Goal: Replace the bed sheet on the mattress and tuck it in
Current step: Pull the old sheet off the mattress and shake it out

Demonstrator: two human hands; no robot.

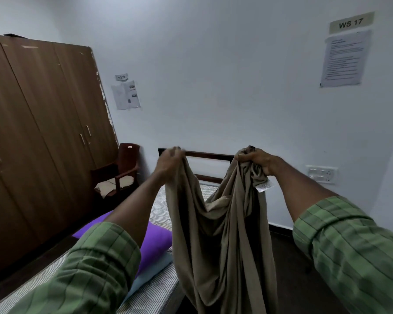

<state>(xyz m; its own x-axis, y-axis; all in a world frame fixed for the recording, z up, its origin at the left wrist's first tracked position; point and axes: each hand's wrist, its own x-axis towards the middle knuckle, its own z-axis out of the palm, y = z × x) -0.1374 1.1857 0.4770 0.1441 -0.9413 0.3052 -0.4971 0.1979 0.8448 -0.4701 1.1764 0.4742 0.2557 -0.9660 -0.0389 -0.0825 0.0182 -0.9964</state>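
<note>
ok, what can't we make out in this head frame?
- Beige bed sheet: its lower end is cut off by the bottom edge, and it is bunched, so its corners are hidden.
- White quilted mattress: the far part is hidden behind the sheet and the left forearm.
- Purple pillow: partly covered by the left green checked sleeve.
- Printed wall notice: text too small to read.
- Left hand: fingers blurred.

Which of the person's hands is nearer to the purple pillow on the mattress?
Left. The left hand grips the sheet above the purple pillow; the right hand grips it farther right.
</note>
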